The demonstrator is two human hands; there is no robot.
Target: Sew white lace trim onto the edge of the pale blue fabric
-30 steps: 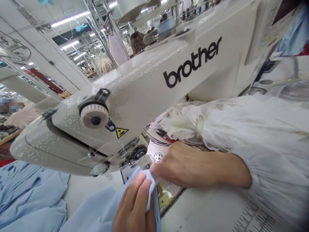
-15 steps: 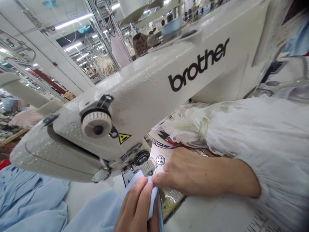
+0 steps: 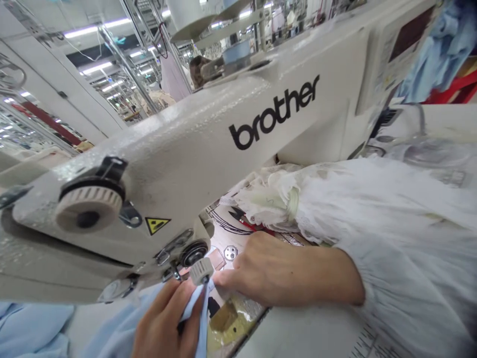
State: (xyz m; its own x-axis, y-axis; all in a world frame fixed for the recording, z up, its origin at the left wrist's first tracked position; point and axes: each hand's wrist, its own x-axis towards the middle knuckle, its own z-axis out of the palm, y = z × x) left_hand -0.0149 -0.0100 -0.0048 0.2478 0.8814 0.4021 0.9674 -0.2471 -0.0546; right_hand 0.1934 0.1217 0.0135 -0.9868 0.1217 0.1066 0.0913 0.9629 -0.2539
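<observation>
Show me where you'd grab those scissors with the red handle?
I'd take the scissors by the red handle, probably coming from the right, because the dark blades point away to the left. The right hand and white frilly cloth crowd the handle, and its far end is hidden.

Garment workshop: sewing machine point(image 3: 201, 169), blue cloth point(image 3: 115, 328), rows of tube lights point(image 3: 81, 32).
</observation>
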